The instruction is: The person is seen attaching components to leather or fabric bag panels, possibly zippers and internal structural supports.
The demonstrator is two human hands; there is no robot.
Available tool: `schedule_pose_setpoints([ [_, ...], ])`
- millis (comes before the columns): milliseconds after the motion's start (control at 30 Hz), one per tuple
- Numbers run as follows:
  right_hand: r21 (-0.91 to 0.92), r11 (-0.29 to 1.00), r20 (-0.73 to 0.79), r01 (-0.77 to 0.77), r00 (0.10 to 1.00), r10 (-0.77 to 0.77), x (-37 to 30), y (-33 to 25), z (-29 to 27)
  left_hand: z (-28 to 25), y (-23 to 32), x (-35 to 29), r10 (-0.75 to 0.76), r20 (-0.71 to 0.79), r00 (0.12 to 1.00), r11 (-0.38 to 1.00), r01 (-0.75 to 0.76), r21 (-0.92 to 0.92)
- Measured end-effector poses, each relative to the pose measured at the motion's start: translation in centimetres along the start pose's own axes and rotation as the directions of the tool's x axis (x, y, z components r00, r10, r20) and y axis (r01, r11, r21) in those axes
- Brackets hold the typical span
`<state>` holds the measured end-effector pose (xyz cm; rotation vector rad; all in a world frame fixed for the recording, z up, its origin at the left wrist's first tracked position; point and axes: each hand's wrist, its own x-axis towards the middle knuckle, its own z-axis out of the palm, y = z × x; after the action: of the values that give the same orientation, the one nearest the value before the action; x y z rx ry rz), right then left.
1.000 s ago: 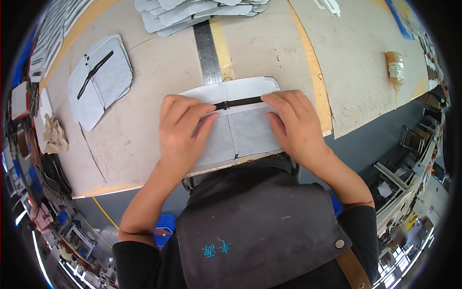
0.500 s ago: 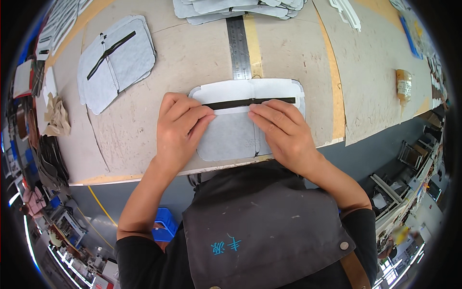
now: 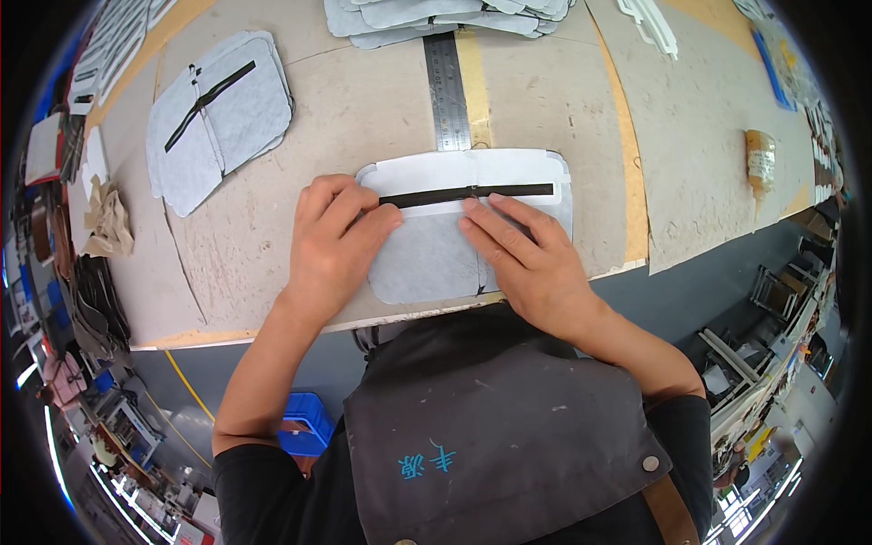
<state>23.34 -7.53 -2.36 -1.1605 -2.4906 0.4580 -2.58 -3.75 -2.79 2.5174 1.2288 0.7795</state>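
A pale grey panel (image 3: pixel 427 263) with rounded corners lies flat near the table's front edge. A white band crosses its upper part, and a narrow black strip (image 3: pixel 427 194) runs along that band. My left hand (image 3: pixel 329 241) is closed at the panel's left edge, fingers curled, with thumb and forefinger at the strip's left end, which they hide. My right hand (image 3: pixel 536 259) rests on the panel's right half. Its fingers are stretched out, with the tips just below the strip near the dark vertical centre seam.
A steel ruler (image 3: pixel 446 91) lies beyond the panel, beside yellow tape (image 3: pixel 473 86). Stacked grey panels (image 3: pixel 445 16) stand at the back. Another pile of panels (image 3: pixel 227 118) is at left, near crumpled brown paper (image 3: pixel 109 218). A glue bottle (image 3: pixel 760 163) lies at right.
My right fingers have flattened and spread slightly on the panel, with the fingertips a little further left. The panel and my left hand have shifted slightly left.
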Motion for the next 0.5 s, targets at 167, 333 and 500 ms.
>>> schedule_pose_setpoints([
  [167,-0.023,1.0,0.044,-0.019,0.999,0.02,-0.4,-0.5,-0.1,1.4,3.1,-0.3,0.085,0.038,0.996,0.996,-0.085,-0.004],
  [333,-0.05,0.998,0.092,-0.035,0.995,0.04,-1.0,0.1,-1.0,0.8,4.1,-1.9,0.027,0.092,0.995,0.999,-0.031,0.041],
  [500,-0.041,0.998,0.13,-0.046,0.99,0.051,-1.7,0.4,-1.4,-0.2,4.2,-3.3,-0.047,0.137,0.989,0.988,0.025,0.155],
])
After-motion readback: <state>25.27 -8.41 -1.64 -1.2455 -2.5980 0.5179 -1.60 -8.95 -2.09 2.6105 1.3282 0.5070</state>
